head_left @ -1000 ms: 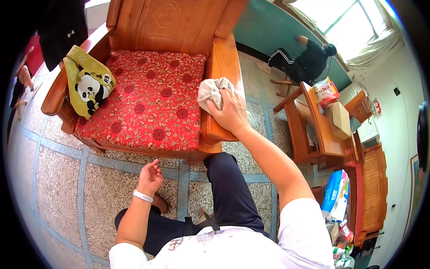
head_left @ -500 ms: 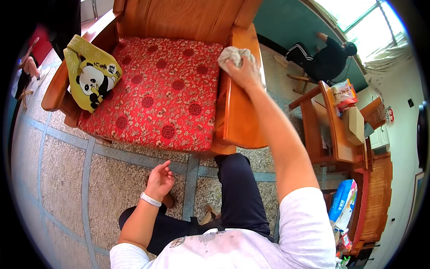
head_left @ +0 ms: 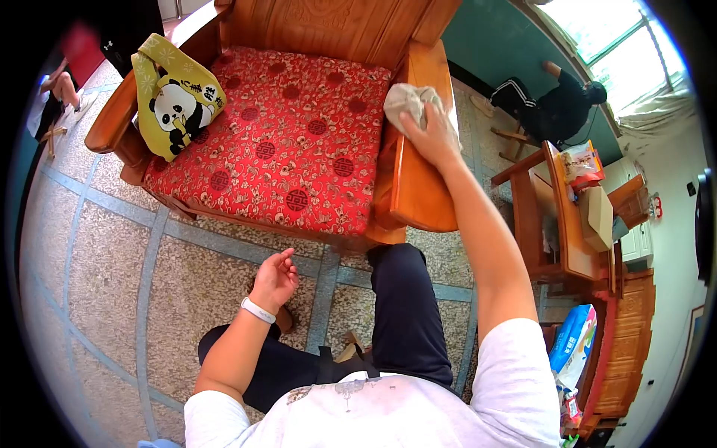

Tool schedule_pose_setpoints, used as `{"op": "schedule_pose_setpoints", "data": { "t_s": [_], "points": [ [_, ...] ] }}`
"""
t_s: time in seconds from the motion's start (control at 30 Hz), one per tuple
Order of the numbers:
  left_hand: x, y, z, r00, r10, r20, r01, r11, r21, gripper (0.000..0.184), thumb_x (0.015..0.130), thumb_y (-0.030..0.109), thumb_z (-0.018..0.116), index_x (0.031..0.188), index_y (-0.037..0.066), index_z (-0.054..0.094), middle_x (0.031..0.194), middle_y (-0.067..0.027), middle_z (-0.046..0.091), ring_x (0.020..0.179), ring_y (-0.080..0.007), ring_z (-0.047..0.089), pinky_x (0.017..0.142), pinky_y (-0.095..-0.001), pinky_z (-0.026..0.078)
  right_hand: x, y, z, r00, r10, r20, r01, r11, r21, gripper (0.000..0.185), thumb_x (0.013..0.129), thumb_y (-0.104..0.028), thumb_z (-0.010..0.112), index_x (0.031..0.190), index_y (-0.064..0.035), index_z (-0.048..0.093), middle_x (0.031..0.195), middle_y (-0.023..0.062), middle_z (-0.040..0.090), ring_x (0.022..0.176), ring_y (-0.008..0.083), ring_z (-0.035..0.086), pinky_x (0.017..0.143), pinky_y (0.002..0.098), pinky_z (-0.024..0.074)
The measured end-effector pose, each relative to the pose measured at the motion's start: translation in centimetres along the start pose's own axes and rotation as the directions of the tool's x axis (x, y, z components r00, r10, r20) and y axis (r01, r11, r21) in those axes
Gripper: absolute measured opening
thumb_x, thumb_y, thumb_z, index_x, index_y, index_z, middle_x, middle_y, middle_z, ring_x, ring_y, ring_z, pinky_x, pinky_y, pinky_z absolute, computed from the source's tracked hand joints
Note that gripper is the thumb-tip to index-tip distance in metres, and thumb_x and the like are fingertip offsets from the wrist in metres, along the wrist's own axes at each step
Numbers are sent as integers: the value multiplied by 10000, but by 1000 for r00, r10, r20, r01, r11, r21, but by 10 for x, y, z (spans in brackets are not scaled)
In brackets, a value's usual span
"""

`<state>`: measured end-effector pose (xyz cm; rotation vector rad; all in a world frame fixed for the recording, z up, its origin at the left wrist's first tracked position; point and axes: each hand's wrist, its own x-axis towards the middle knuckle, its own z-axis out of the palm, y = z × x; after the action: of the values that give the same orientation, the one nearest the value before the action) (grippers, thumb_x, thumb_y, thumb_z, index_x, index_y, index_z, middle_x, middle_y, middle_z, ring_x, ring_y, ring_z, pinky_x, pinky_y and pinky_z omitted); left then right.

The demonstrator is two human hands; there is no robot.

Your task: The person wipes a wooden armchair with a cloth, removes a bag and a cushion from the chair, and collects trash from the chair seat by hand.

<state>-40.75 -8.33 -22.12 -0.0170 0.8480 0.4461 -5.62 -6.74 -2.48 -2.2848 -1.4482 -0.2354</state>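
Observation:
My right hand (head_left: 435,136) is closed on a pale cloth (head_left: 407,103) and presses it against the top of the wooden armrest (head_left: 418,190) on the chair's right side. Part of the cloth is hidden under my palm and fingers. Next to that armrest lies a red patterned seat cushion (head_left: 284,142) with dark round emblems. My left hand (head_left: 276,278) hangs in front of the chair above the floor, touching nothing. Its fingers are loosely curled but apart, with nothing in them, and a white band (head_left: 258,310) circles the wrist.
A yellow panda bag (head_left: 179,108) leans on the chair's left armrest (head_left: 112,138). At right, a wooden table (head_left: 571,224) bears a snack packet (head_left: 581,163) and a cardboard box (head_left: 596,218). One person (head_left: 560,108) sits by the window; another (head_left: 63,89) is at far left.
The view has shifted, so the chair appears slightly lower right and higher. My right hand stays on the armrest with the cloth, which looks more bunched out. My left hand remains free.

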Motion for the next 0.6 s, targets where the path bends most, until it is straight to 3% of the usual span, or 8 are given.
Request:
{"op": "schedule_pose_setpoints", "data": {
  "t_s": [0.13, 0.27, 0.4, 0.6],
  "points": [
    [-1, 2, -1, 1000, 14, 15, -14, 1000, 9, 161, 862, 132, 532, 1006, 89, 590, 647, 39, 543, 588, -113, 513, 508, -212, 423, -66, -16, -22, 983, -176, -45, 180, 979, 99, 592, 786, -466, 611, 1135, 5, 530, 1084, 218, 573, 1052, 357, 527, 941, 424, 373],
    [4, 4, -4, 999, 29, 23, -30, 999, 11, 162, 856, 127, 533, 1002, 88, 591, 655, 41, 536, 606, -110, 509, 515, -211, 422, -117, -30, -42, 968, -248, -20, 249, 958, 142, 582, 789, -405, 645, 1153, 29, 511, 1179, 226, 533, 1126, 373, 489, 970, 427, 371],
    [6, 8, -9, 997, 63, 39, -63, 998, -11, 173, 855, 124, 532, 1015, 87, 585, 669, 38, 522, 629, -107, 499, 526, -211, 421, -129, -37, -49, 965, -261, -3, 260, 959, 111, 589, 784, -384, 662, 1162, 36, 497, 1190, 230, 527, 1134, 384, 481, 970, 425, 375],
    [0, 10, 2, 998, 61, 11, -60, 998, -36, 187, 869, 131, 536, 1042, 72, 574, 647, 15, 530, 604, -124, 505, 526, -228, 426, -90, -37, -37, 979, -205, 4, 200, 961, 189, 462, 777, -371, 656, 1069, -28, 556, 1017, 200, 592, 987, 343, 556, 866, 410, 430]
  ]
}}
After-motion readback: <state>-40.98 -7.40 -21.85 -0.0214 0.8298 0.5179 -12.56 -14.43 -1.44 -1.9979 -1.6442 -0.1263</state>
